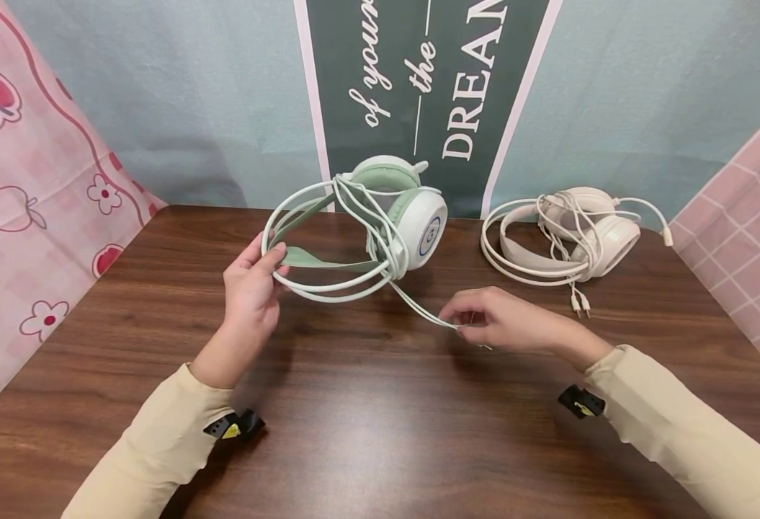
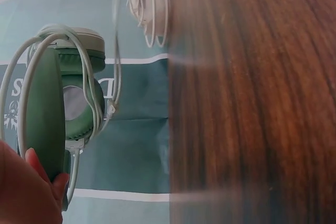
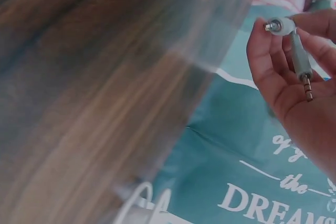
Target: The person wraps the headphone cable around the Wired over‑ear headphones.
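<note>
My left hand (image 1: 253, 285) grips the headband end of a white and pale green headset (image 1: 426, 223), thumb on top. The headset is held above the table, with its ear cups pointing away to the right and its cable looped around it. In the left wrist view, the green inner band (image 2: 46, 108) stands upright beside the fingers. My right hand (image 1: 503, 317) pinches the end of the headset's cable (image 1: 418, 308), drawn out to the right. Two plugs (image 3: 301, 59) with bare metal tips show at the fingers in the right wrist view.
A second, off-white headset (image 1: 616, 241) lies at the back right of the brown wooden table (image 1: 354, 432), its cable coiled around it and its plugs hanging forward. A blue-green cloth (image 1: 224, 94) with lettering hangs behind. Pink patterned cloths stand at both sides.
</note>
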Motion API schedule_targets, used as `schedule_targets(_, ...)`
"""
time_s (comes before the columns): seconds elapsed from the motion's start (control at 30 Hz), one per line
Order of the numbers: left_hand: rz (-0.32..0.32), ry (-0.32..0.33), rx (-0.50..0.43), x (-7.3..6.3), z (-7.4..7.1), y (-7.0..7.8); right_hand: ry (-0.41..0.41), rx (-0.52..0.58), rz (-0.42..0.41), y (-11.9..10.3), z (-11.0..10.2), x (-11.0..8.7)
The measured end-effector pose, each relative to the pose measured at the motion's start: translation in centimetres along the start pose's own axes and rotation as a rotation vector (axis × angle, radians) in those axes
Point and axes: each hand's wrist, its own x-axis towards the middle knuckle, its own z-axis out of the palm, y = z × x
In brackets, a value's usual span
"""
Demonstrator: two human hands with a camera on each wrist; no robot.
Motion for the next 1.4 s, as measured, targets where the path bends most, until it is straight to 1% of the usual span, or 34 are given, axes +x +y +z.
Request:
schedule_targets(0.1,0.027,0.001,0.055,0.0,0.1,-0.4,-0.008,0.002,-0.045,-0.6,-0.5,-0.1)
schedule_targets(0.2,0.05,0.004,0.09,0.0,0.3,-0.8,-0.008,0.008,-0.085,-1.0,-0.9,-0.2)
schedule_targets(0.47,0.054,-0.016,0.121,-0.2,0.7,-1.4,-0.012,0.034,-0.18,-1.9,-1.5,0.0)
schedule_targets(0.63,0.042,-0.034,0.158,-0.2,0.8,-1.5,0.036,0.046,-0.231,-2.3,-2.4,0.1)
schedule_targets(0.87,-0.012,-0.082,0.218,-0.4,0.8,-1.8,0.149,0.06,-0.267,-2.7,-3.8,0.5)
schedule_targets(0.93,-0.024,-0.097,0.23,-0.5,0.8,-1.9,0.163,0.061,-0.259,-2.9,-4.0,0.6)
schedule_targets(1.07,-0.036,-0.121,0.247,-0.8,1.1,-2.2,0.165,0.094,-0.204,-3.2,-4.3,0.6)
schedule_targets(1.17,-0.042,-0.133,0.263,-0.9,1.3,-2.4,0.171,0.209,-0.158,-3.3,-4.5,0.5)
schedule_targets(1.27,-0.049,-0.145,0.278,-1.0,1.4,-2.5,0.219,0.336,-0.056,-3.2,-4.6,0.4)
schedule_targets(1.33,-0.058,-0.151,0.284,-1.0,1.5,-2.6,0.271,0.362,0.034,-3.2,-4.7,0.3)
schedule_targets(1.4,-0.07,-0.161,0.287,-1.1,1.5,-2.6,0.326,0.349,0.124,-3.0,-4.6,0.3)
